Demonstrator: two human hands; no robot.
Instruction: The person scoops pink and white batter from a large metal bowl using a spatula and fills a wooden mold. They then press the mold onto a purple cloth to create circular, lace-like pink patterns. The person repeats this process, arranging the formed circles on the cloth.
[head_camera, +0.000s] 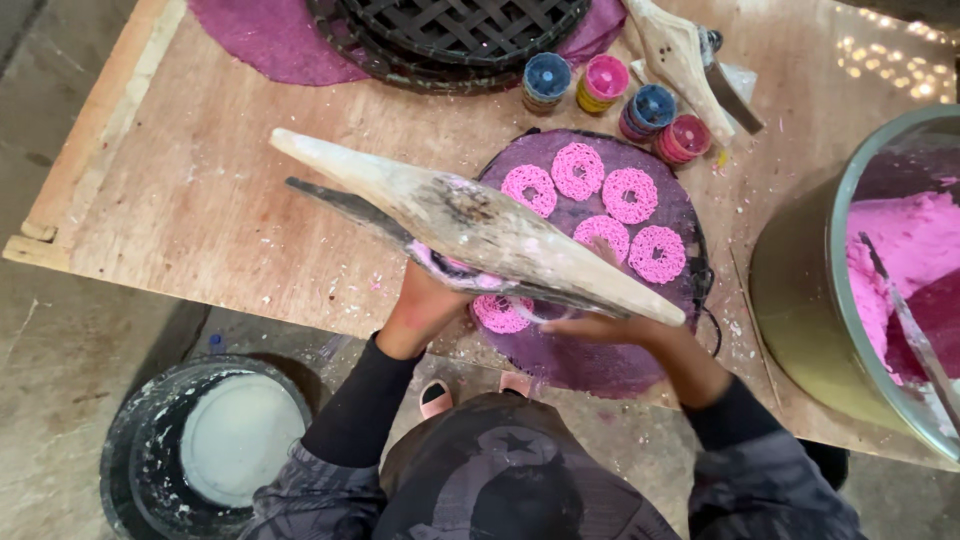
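Note:
A long wooden press (470, 225), dusty and stained with pink dough, is held over a round purple cloth-covered tray (620, 365). My left hand (420, 305) grips the press from below near its middle. My right hand (600, 328) holds it under its right end. Several pink coiled rings of squeezed dough (578, 170) lie on the purple cloth. One more pink ring (500, 314) lies right under the press, between my hands.
A large metal bowl of pink dough (880, 270) with a spoon stands at right. Several small round coloured moulds (605, 85) and a second wooden press (685, 55) lie behind the tray. Black woven trays (450, 30) are stacked at back. A bucket with white liquid (210, 445) sits on the floor.

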